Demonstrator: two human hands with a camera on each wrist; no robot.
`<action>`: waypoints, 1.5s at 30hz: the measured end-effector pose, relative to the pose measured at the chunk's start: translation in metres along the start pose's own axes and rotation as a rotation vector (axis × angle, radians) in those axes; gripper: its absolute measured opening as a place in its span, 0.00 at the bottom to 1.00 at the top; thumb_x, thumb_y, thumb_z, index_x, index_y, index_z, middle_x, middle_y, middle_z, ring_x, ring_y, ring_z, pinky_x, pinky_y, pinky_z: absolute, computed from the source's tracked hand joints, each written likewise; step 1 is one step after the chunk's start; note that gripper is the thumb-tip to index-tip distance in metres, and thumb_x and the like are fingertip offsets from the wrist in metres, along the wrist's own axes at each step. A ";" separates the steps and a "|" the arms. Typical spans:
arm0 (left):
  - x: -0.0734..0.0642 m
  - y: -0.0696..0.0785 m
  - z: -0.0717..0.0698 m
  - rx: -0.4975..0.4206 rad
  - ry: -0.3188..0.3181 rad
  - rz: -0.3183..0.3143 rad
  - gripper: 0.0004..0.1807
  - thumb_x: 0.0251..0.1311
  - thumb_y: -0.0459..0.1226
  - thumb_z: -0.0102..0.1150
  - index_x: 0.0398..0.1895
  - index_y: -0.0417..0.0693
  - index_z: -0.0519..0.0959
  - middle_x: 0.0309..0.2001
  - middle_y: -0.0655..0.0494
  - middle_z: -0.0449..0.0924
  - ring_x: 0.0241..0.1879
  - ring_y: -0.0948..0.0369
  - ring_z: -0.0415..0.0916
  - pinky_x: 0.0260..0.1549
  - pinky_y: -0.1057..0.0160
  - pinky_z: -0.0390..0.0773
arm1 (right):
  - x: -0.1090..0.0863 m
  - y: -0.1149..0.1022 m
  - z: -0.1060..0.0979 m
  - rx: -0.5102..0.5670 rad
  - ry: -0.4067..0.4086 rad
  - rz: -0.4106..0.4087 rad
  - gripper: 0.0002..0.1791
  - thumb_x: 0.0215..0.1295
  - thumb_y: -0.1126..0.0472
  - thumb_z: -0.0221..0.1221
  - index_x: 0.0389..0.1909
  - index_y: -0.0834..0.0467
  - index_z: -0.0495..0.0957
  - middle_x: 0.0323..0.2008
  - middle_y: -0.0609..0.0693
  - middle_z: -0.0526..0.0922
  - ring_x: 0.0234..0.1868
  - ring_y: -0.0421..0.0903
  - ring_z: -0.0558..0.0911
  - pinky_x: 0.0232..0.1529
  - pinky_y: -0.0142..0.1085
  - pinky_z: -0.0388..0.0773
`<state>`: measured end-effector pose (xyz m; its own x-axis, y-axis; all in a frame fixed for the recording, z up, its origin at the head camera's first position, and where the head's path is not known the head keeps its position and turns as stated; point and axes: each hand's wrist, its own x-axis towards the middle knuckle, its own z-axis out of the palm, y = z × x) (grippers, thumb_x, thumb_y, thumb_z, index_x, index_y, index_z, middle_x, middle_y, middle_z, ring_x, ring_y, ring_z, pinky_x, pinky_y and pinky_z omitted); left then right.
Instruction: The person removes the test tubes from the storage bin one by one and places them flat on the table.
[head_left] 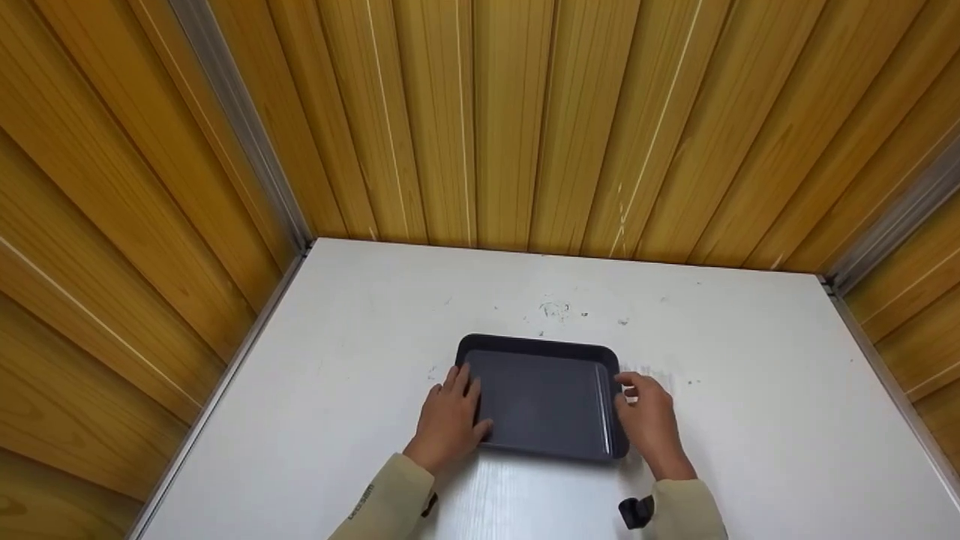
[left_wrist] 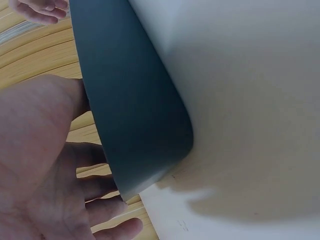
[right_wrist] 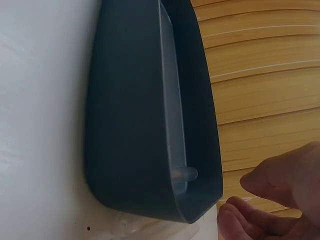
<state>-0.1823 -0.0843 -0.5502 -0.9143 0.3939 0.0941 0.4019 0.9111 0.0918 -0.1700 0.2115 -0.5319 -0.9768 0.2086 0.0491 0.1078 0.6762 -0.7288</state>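
A dark grey rectangular tray [head_left: 540, 405] with a raised rim lies flat, its inside facing up. My left hand [head_left: 448, 412] rests over its left rim, the fingers extended and spread. From the left wrist view, the thumb and fingers of that hand [left_wrist: 45, 170] reach behind the edge of the tray wall [left_wrist: 130, 100]. Beside the right rim is my right hand [head_left: 649, 424], its fingers loosely bent. A small gap separates this hand [right_wrist: 280, 200] from the tray [right_wrist: 130, 110] in the right wrist view, and it holds nothing.
The tray is on a white table [head_left: 360, 337] with dark scuff marks [head_left: 555, 309] behind it. Wood-patterned panels [head_left: 510, 127] rise at the back and both sides. Metal posts [head_left: 240, 120] stand at the corners. A black wrist device [head_left: 636, 513] sits by the right sleeve.
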 end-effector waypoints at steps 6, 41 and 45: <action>0.001 0.000 0.001 0.002 0.007 0.002 0.36 0.62 0.55 0.58 0.66 0.41 0.69 0.71 0.41 0.62 0.71 0.46 0.61 0.61 0.49 0.70 | 0.001 -0.003 0.008 -0.027 0.017 -0.041 0.17 0.61 0.72 0.55 0.51 0.68 0.78 0.48 0.63 0.80 0.45 0.55 0.82 0.41 0.44 0.79; 0.004 0.001 -0.001 0.027 0.007 -0.001 0.36 0.62 0.56 0.57 0.67 0.42 0.69 0.70 0.41 0.63 0.69 0.47 0.64 0.59 0.50 0.71 | -0.002 -0.009 0.039 -0.260 -0.119 -0.198 0.19 0.61 0.80 0.48 0.52 0.72 0.76 0.52 0.70 0.76 0.55 0.67 0.76 0.55 0.52 0.75; 0.004 0.002 -0.001 0.047 0.002 -0.007 0.37 0.62 0.56 0.57 0.67 0.43 0.69 0.70 0.41 0.63 0.69 0.46 0.64 0.60 0.52 0.71 | -0.002 -0.007 0.046 -0.281 -0.076 -0.272 0.17 0.59 0.81 0.51 0.47 0.71 0.79 0.47 0.68 0.78 0.50 0.66 0.79 0.49 0.51 0.78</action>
<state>-0.1854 -0.0809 -0.5482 -0.9171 0.3869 0.0956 0.3924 0.9187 0.0461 -0.1773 0.1734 -0.5584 -0.9864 -0.0500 0.1563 -0.1201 0.8689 -0.4802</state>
